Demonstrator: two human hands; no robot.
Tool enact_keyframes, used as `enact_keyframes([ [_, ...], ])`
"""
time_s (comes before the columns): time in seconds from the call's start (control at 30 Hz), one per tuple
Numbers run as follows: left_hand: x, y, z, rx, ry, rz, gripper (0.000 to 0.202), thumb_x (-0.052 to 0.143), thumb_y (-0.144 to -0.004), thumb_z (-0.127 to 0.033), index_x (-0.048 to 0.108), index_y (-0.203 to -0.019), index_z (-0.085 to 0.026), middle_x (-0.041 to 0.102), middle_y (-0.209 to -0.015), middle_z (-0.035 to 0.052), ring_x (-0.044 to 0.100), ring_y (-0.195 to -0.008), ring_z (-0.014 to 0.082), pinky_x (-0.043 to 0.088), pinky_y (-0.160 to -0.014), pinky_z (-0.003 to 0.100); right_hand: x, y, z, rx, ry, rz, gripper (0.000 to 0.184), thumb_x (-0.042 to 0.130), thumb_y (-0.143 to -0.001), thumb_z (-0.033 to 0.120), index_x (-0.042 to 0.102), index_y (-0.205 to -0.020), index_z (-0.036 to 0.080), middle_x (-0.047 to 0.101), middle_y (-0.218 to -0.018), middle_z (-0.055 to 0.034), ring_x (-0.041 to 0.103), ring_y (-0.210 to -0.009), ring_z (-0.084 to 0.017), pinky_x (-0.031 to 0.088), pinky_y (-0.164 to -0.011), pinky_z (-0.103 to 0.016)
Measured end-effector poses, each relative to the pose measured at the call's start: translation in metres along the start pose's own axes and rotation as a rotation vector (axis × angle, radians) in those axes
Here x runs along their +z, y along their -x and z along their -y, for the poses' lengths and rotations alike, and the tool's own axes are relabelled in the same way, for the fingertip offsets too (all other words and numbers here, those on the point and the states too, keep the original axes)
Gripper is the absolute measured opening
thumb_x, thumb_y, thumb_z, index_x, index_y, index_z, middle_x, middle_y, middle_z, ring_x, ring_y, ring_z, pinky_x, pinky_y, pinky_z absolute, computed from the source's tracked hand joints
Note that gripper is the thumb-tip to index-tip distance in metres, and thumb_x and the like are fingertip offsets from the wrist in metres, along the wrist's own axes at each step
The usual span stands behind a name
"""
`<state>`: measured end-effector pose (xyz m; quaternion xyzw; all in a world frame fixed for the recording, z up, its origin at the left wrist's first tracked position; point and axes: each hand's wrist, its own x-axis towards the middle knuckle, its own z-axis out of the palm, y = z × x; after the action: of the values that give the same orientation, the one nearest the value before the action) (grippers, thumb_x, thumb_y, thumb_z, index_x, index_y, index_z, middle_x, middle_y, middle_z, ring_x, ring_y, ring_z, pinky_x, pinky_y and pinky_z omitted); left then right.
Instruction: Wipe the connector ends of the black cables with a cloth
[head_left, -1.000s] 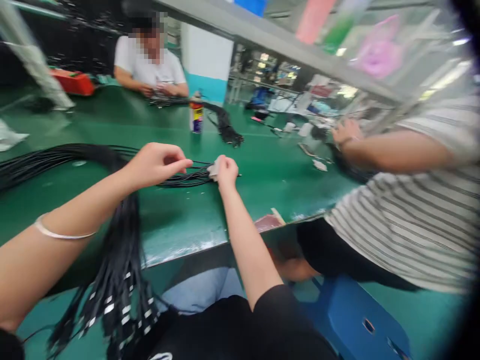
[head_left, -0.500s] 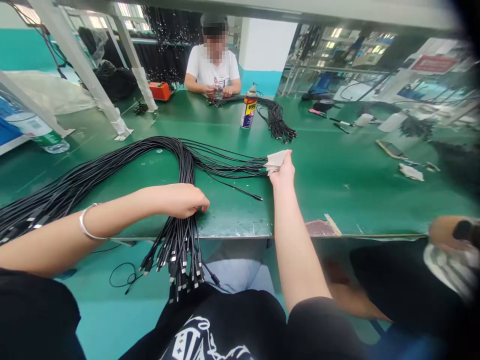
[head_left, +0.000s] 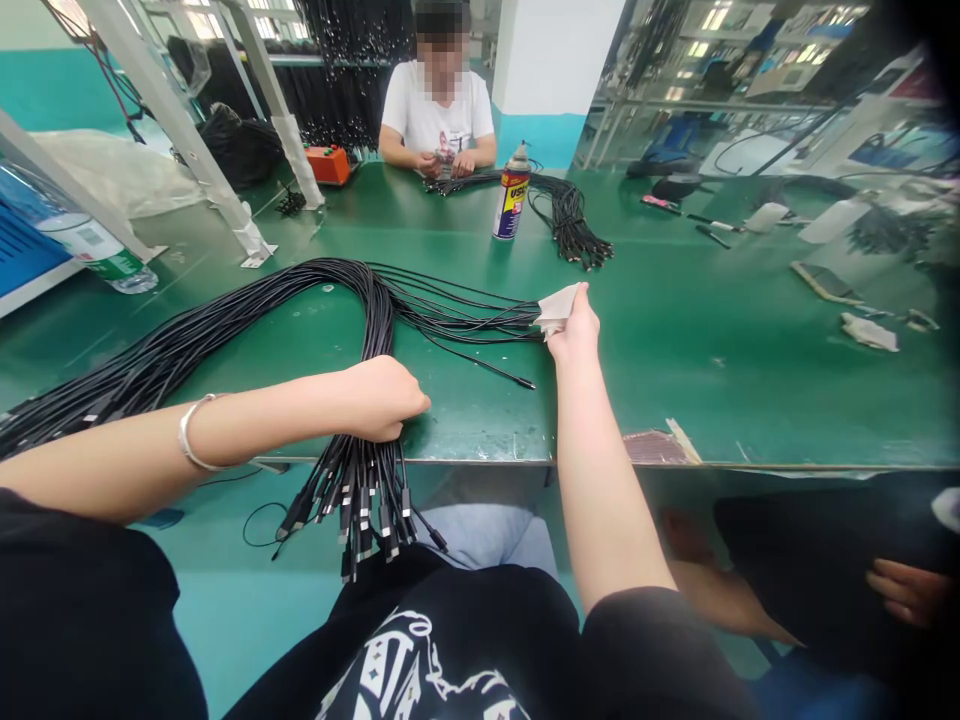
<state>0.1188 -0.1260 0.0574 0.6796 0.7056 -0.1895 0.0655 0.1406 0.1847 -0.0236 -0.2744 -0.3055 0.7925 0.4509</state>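
Observation:
A thick bundle of black cables (head_left: 262,290) lies curved over the green table, its plug ends (head_left: 367,510) hanging past the front edge toward my lap. Across this hanging part lies my left hand (head_left: 386,398), closed, with the knuckles up and the fingers curled round the cables; its fingertips are mostly hidden. Several thinner cable strands (head_left: 465,315) run right to a pale cloth (head_left: 556,308). My right hand (head_left: 577,325) is closed on that cloth, which is folded around the strands' ends. One loose cable end (head_left: 525,382) rests on the table, left of my right wrist.
A spray can (head_left: 511,200) stands at the back middle, beside another cable bundle (head_left: 574,220). Across the table sits a co-worker (head_left: 439,120). A plastic bottle (head_left: 101,250) lies at left near a metal post (head_left: 172,130). Another person's hand (head_left: 911,590) shows at lower right.
The view has shifted slightly, so the table sits higher and further right. The fingers of my left hand have curled in more tightly. My right hand keeps its hold on the cloth.

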Motion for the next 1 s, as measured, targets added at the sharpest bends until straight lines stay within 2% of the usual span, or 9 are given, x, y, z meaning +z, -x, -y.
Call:
enact_keyframes([
  [0.07,-0.005,0.003,-0.013,0.05,0.028,-0.012,0.008,0.06,-0.07,-0.017,0.063,-0.078,-0.019,0.061,-0.061,0.0056,0.055,-0.056,0.0218,0.029,-0.053,0.033,-0.001,-0.001,-0.002,-0.011,0.02,0.026,0.025,0.062,-0.085,0.04,0.061,-0.087,0.015,0.064,-0.087,-0.0032,0.064,-0.074,-0.013,0.055,-0.064,-0.027],
  [0.23,-0.007,0.012,-0.04,0.341,0.19,-0.091,0.013,0.063,-0.066,-0.008,0.058,-0.067,-0.02,0.062,-0.073,0.0059,0.055,-0.077,0.0222,0.034,-0.062,0.034,0.002,0.0,-0.003,-0.013,0.05,0.047,0.026,0.063,-0.085,0.04,0.062,-0.087,0.014,0.064,-0.085,-0.0039,0.064,-0.075,-0.014,0.055,-0.066,-0.028],
  [0.4,-0.005,0.017,-0.045,0.339,0.135,-0.031,0.014,0.064,-0.066,-0.008,0.057,-0.06,-0.018,0.061,-0.076,0.0081,0.053,-0.077,0.0233,0.033,-0.064,0.035,0.007,0.005,-0.003,-0.034,0.078,0.034,0.025,0.062,-0.085,0.039,0.061,-0.089,0.014,0.064,-0.083,-0.0035,0.064,-0.076,-0.014,0.055,-0.064,-0.027],
  [0.5,-0.012,0.016,-0.037,0.337,0.221,-0.015,0.011,0.057,-0.079,-0.01,0.061,-0.073,-0.019,0.063,-0.08,0.0068,0.055,-0.08,0.0217,0.036,-0.068,0.034,0.008,0.008,-0.003,-0.045,0.076,0.06,0.026,0.062,-0.085,0.04,0.06,-0.089,0.014,0.063,-0.08,-0.0022,0.063,-0.071,-0.012,0.054,-0.062,-0.025],
  [0.57,-0.021,0.011,-0.025,0.328,0.409,-0.026,0.016,0.048,-0.089,-0.014,0.063,-0.087,-0.021,0.065,-0.087,0.005,0.057,-0.082,0.0185,0.039,-0.073,0.03,0.008,0.009,-0.002,-0.043,0.058,0.076,0.028,0.063,-0.084,0.042,0.059,-0.088,0.015,0.062,-0.078,-0.0011,0.062,-0.067,-0.011,0.053,-0.06,-0.024],
  [0.7,-0.039,-0.023,0.015,0.193,0.782,-0.175,0.024,0.04,-0.096,-0.029,0.061,-0.096,-0.018,0.065,-0.081,0.0024,0.058,-0.074,0.0135,0.042,-0.069,0.023,0.01,0.013,0.0,-0.015,-0.009,0.135,0.03,0.066,-0.08,0.045,0.058,-0.083,0.016,0.062,-0.074,0.0007,0.061,-0.064,-0.012,0.052,-0.058,-0.024],
  [0.83,-0.042,-0.085,0.053,-0.042,0.917,-0.503,0.033,0.036,-0.095,-0.036,0.061,-0.097,-0.014,0.053,-0.061,-0.0016,0.049,-0.057,0.0124,0.039,-0.06,0.022,0.013,0.02,0.001,-0.02,-0.04,0.293,0.034,0.069,-0.077,0.048,0.055,-0.082,0.018,0.063,-0.07,0.0027,0.061,-0.062,-0.011,0.049,-0.055,-0.021],
  [0.9,-0.037,-0.118,0.06,-0.153,0.89,-0.702,0.033,0.035,-0.094,-0.036,0.061,-0.095,-0.014,0.059,-0.07,0.0009,0.053,-0.065,0.0141,0.04,-0.065,0.023,0.014,0.023,0.001,-0.038,-0.02,0.375,0.036,0.07,-0.075,0.049,0.054,-0.082,0.018,0.064,-0.07,0.0026,0.061,-0.061,-0.011,0.049,-0.056,-0.021],
  [1.0,-0.024,-0.155,0.057,-0.111,0.888,-0.772,0.034,0.037,-0.092,-0.037,0.063,-0.089,-0.016,0.066,-0.088,0.0039,0.058,-0.083,0.0174,0.042,-0.077,0.024,0.014,0.025,-0.002,-0.036,0.046,0.403,0.037,0.073,-0.071,0.05,0.055,-0.081,0.019,0.065,-0.068,0.003,0.059,-0.057,-0.01,0.048,-0.054,-0.02],
])
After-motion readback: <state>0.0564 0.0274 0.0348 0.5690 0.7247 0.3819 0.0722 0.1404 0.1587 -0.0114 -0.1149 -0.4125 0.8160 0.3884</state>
